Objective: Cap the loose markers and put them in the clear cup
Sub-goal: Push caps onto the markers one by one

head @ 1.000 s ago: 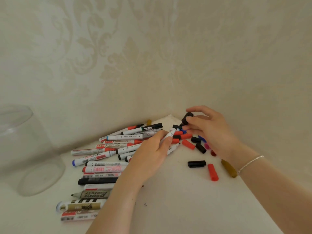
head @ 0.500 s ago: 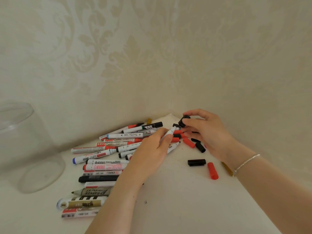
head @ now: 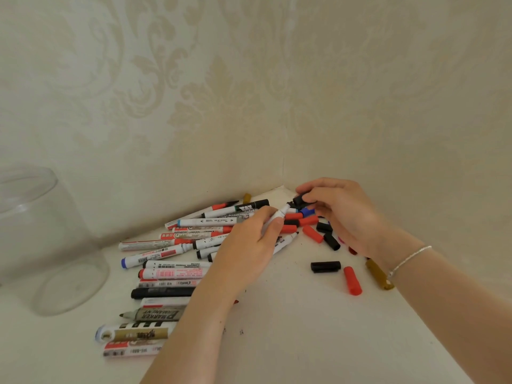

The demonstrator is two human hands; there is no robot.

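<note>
Nearest you, loose markers (head: 155, 275) lie piled at the left, with the clear cup (head: 52, 245) standing further left. Your left hand (head: 249, 245) grips a white marker (head: 278, 216), tip pointing far-right. Just beyond it, your right hand (head: 343, 214) pinches a black cap (head: 300, 200) above scattered caps (head: 313, 232) in the corner.

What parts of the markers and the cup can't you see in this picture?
Head view only:
- Marker in the left hand: barrel hidden by the fingers.
- Black cap: mostly covered by the right hand.
- Clear cup: cut off by the left edge.
- Marker labels: too small to read.
</note>
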